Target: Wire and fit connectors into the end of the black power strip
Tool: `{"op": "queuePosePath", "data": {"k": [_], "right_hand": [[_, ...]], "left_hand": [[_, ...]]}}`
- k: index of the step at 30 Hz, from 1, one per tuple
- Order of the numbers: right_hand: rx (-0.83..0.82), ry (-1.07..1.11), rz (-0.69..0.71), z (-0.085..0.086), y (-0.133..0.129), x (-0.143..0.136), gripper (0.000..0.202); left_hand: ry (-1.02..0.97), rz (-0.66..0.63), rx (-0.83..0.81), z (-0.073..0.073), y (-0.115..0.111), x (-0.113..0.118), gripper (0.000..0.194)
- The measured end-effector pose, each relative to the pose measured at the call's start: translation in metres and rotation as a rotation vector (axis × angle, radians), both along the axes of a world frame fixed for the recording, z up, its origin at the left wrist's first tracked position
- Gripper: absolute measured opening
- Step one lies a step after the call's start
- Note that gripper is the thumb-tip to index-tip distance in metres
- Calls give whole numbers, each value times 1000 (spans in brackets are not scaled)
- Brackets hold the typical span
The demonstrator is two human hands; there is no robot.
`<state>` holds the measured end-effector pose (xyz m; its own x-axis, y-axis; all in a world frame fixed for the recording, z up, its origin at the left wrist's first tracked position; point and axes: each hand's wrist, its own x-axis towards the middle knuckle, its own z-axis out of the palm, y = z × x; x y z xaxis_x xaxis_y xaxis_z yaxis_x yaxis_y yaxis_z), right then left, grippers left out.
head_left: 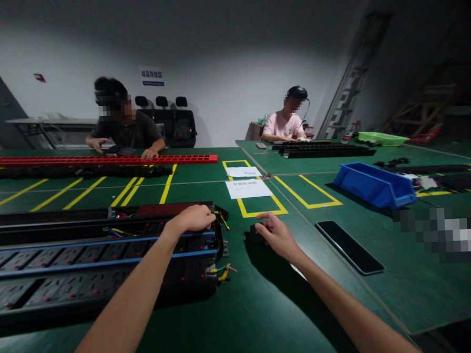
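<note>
Long black power strips (107,288) with sockets, red switches and blue edges lie side by side at the left. My left hand (194,218) rests over the right end of the upper strips, fingers curled down; what they hold, if anything, is hidden. Yellow and green wires (224,272) stick out of the strip ends. To the right, my right hand (273,234) hovers over the green table (259,323), thumb and fingers apart. Beside its fingertips is a small black block (255,235), partly hidden; contact with it is unclear.
A phone (350,247) lies at the right, below a blue bin (374,185). White papers (249,189) lie ahead. One person (130,132) touches a long red rail (100,161); another person (284,124) sits behind black rails (324,149). A green tray (383,138) is farther back.
</note>
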<state>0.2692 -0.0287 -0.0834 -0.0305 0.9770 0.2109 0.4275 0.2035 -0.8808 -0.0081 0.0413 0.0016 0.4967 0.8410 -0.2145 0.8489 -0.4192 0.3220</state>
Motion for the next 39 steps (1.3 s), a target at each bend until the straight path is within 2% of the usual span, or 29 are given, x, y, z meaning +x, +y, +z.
{"op": "queuePosePath", "data": {"k": [5, 12, 17, 26, 35, 37, 39], "right_hand": [[-101, -67, 59, -5, 6, 16, 45], [-20, -380, 122, 7, -4, 19, 66], [-12, -602, 53, 15, -10, 19, 64], [-9, -729, -146, 17, -11, 18, 62], [-23, -825, -177, 18, -11, 17, 60], [43, -821, -194, 21, -14, 15, 60], [178, -763, -202, 26, -18, 10, 57]], "left_hand": [[-17, -12, 9, -9, 6, -3, 41], [-14, -17, 1, -8, 6, -3, 42], [-8, -12, 15, -4, 2, -2, 43], [4, -18, 18, 0, -2, -1, 44], [28, -5, 21, 2, -3, 1, 43], [26, -12, 21, 3, -4, 1, 43], [25, -15, 20, 4, -5, 1, 44]]}}
